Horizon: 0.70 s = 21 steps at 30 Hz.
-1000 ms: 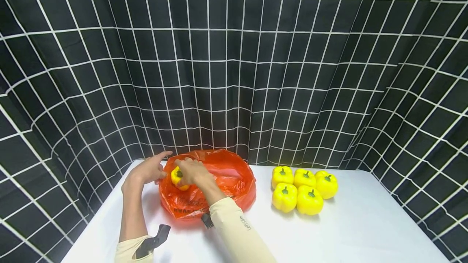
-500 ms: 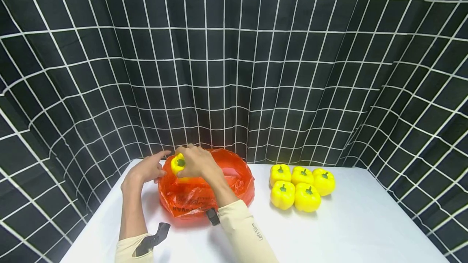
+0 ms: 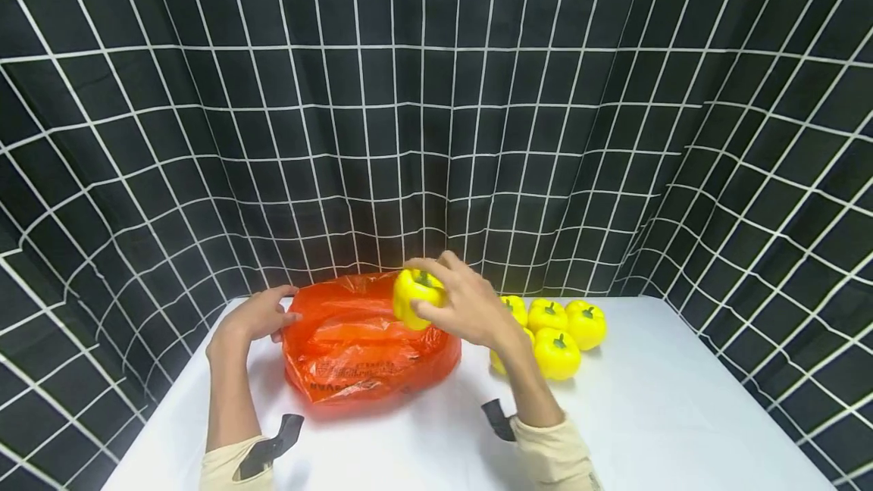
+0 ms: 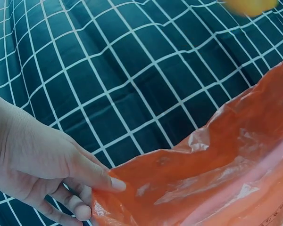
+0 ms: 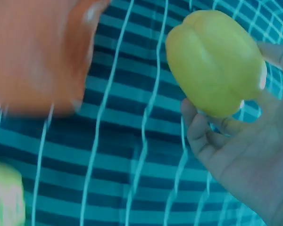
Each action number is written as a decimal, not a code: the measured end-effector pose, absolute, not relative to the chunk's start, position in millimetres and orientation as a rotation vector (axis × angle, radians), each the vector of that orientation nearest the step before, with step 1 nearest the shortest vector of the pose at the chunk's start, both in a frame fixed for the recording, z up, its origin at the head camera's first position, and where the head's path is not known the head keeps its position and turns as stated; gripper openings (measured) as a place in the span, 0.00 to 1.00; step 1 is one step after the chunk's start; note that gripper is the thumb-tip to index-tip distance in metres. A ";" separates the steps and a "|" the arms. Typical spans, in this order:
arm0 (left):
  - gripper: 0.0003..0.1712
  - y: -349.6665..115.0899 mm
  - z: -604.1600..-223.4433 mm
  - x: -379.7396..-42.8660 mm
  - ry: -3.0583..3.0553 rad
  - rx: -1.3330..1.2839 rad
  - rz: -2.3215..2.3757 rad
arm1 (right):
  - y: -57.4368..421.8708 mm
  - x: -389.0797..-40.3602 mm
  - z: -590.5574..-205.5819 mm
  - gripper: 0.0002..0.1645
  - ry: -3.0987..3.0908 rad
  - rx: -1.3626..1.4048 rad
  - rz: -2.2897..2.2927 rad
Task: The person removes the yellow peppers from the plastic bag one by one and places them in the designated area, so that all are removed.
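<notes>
My right hand [image 3: 470,305] holds a yellow bell pepper [image 3: 414,298] with a green stem, raised over the right side of a red plastic bag [image 3: 361,370]. In the right wrist view, the pepper [image 5: 214,63] sits between thumb and fingertips, and the palm [image 5: 259,150] is apart from it. My left hand [image 3: 254,318] pinches the bag's left rim. Close up in the left wrist view, the thumb of the left hand [image 4: 52,165] lies over the bag's edge [image 4: 179,188], with the other fingers outside. The bag's inside is mostly hidden in the head view.
Several more yellow bell peppers [image 3: 558,354] stand grouped on the white table [image 3: 655,400], right of the bag; my right hand and forearm partly cover the group. A black curtain [image 3: 423,135] with white grid lines rises behind and on both sides.
My right hand has lifted the pepper up out of the bag and carried it rightward. The bag's mouth has narrowed, while the left hand stays at its rim.
</notes>
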<state>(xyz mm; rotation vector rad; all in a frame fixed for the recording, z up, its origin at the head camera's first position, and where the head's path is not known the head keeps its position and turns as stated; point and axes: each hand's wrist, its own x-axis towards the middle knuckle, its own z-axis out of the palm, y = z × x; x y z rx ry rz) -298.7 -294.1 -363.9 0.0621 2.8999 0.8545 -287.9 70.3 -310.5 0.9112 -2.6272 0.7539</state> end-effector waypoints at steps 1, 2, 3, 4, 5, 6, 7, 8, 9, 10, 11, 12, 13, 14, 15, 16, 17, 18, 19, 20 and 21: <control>0.36 -294.7 -363.5 -298.8 2.897 0.062 0.859 | 87.6 -285.1 -311.1 0.33 -2.620 0.886 0.757; 0.36 -295.5 -363.2 -299.1 2.895 0.068 0.858 | 105.5 -282.4 -311.9 0.32 -2.618 0.858 0.748; 0.36 -296.2 -362.7 -299.3 2.892 0.068 0.860 | 123.8 -279.8 -312.4 0.33 -2.624 0.831 0.739; 0.36 -297.2 -361.9 -299.4 2.890 0.066 0.861 | 141.6 -277.7 -312.3 0.33 -2.634 0.803 0.726; 0.36 -298.2 -361.2 -299.4 2.892 0.060 0.857 | 159.0 -275.6 -311.7 0.34 -2.654 0.766 0.708; 0.36 -299.4 -360.5 -299.2 2.894 0.056 0.852 | 175.7 -273.7 -310.8 0.35 -2.685 0.727 0.691; 0.36 -300.7 -359.9 -299.1 2.895 0.050 0.844 | 191.9 -272.4 -309.6 0.35 -2.718 0.694 0.680; 0.36 -301.9 -359.1 -298.8 2.895 0.042 0.836 | 207.2 -271.0 -308.5 0.36 -2.757 0.657 0.683; 0.36 -302.9 -358.4 -298.5 2.894 0.035 0.830 | 221.6 -269.7 -307.6 0.37 -2.797 0.619 0.694; 0.36 -303.8 -357.7 -298.3 2.895 0.035 0.820 | 234.7 -268.6 -307.6 0.37 -2.838 0.573 0.700; 0.36 -304.5 -357.1 -298.4 2.896 0.041 0.811 | 246.7 -267.7 -308.4 0.39 -2.879 0.525 0.699; 0.37 -305.0 -356.4 -298.4 2.896 0.047 0.805 | 257.8 -267.2 -310.2 0.41 -2.918 0.481 0.706; 0.37 -305.3 -355.5 -298.5 2.894 0.048 0.805 | 267.6 -267.3 -312.6 0.43 -2.952 0.436 0.720; 0.37 -305.7 -354.5 -298.9 2.896 0.058 0.803 | 275.9 -268.0 -315.3 0.45 -2.989 0.384 0.726; 0.37 -305.8 -353.8 -299.6 2.900 0.064 0.803 | 283.0 -269.9 -318.6 0.48 -3.025 0.342 0.721; 0.37 -305.8 -352.9 -300.2 2.906 0.070 0.804 | 288.8 -272.7 -321.9 0.50 -3.062 0.296 0.718; 0.37 -305.8 -352.3 -300.9 2.909 0.078 0.805 | 293.7 -275.8 -325.3 0.53 -3.103 0.258 0.715; 0.37 -305.5 -352.2 -301.5 2.908 0.083 0.806 | 297.9 -279.2 -329.3 0.54 -3.141 0.226 0.718; 0.37 -305.0 -352.4 -302.2 2.906 0.089 0.808 | 301.0 -282.8 -333.4 0.54 -3.176 0.191 0.725; 0.37 -304.4 -352.7 -302.8 2.906 0.095 0.809 | 303.4 -286.2 -337.9 0.53 -3.207 0.163 0.729; 0.37 -303.4 -353.3 -303.0 2.903 0.093 0.811 | 305.3 -289.7 -342.5 0.52 -3.235 0.145 0.728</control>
